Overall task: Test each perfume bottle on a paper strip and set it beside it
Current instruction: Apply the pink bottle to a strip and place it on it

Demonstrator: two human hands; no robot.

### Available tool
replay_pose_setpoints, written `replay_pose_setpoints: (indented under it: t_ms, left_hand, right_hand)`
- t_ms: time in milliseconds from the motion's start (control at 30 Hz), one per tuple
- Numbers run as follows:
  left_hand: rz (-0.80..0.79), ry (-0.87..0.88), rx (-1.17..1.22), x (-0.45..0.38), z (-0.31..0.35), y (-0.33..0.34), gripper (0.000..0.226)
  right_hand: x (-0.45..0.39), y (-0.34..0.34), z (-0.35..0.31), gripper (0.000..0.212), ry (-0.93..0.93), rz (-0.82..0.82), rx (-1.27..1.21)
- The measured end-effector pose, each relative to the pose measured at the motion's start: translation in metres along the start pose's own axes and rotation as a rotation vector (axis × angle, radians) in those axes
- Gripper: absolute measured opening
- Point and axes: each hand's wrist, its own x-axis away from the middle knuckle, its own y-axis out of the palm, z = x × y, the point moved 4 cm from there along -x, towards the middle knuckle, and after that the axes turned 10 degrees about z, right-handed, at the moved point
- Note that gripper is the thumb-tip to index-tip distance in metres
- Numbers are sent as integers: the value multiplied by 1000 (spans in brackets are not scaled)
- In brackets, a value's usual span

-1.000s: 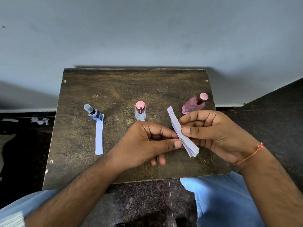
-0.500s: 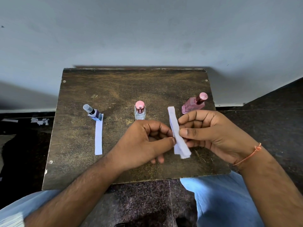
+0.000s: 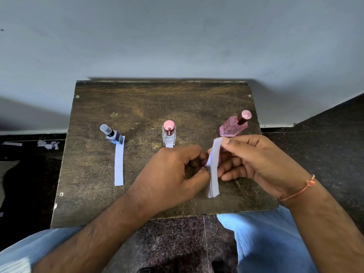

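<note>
Three perfume bottles stand in a row on the dark wooden table (image 3: 137, 99): a blue one with a clear cap (image 3: 113, 134) at the left, a clear one with a pink cap (image 3: 169, 133) in the middle, a pink one (image 3: 234, 125) at the right. A white paper strip (image 3: 119, 164) lies in front of the blue bottle. A short white paper end shows at the clear bottle's base. My right hand (image 3: 262, 162) holds a small stack of paper strips (image 3: 214, 170) upright. My left hand (image 3: 171, 178) pinches the stack's left edge at mid-height.
The table stands against a pale wall. Dark stone floor surrounds it, with torn paper scraps (image 3: 48, 144) on the floor at the left. My knees in light blue trousers (image 3: 266, 237) sit under the near table edge.
The strip stack has turned from tilted to nearly upright. My left fingers have closed in on its edge. Both hands stay over the table's front right.
</note>
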Motion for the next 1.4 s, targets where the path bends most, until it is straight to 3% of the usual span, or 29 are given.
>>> replay_pose_setpoints:
  t_ms: [100, 533, 733, 800, 933, 1133, 1233, 1400]
  left_hand:
    - [6, 12, -36, 0, 2, -1, 8]
    - [54, -88, 5, -2, 0, 0, 12]
    - [63, -111, 38, -2, 1, -2, 12]
    - [52, -89, 27, -2, 1, -4, 15]
    - [4, -6, 25, 0, 4, -7, 29]
    - [16, 256, -112, 3, 12, -7, 42]
    - [64, 291, -56, 3, 9, -7, 36]
    - [171, 137, 101, -3, 3, -11, 12]
  right_hand:
    - [0, 2, -2, 54, -9, -2, 18]
    - [-1, 2, 0, 50, -8, -24, -62]
    - [-4, 0, 7, 25, -7, 10, -93]
    - [-6, 1, 8, 22, 4, 25, -123]
    - [-9, 1, 11, 49, -5, 43, -117]
    - [-10, 9, 15, 40, -12, 2, -126]
    - [-12, 11, 15, 33, -6, 32, -71]
    - [-11, 12, 16, 27, -2, 48, 9]
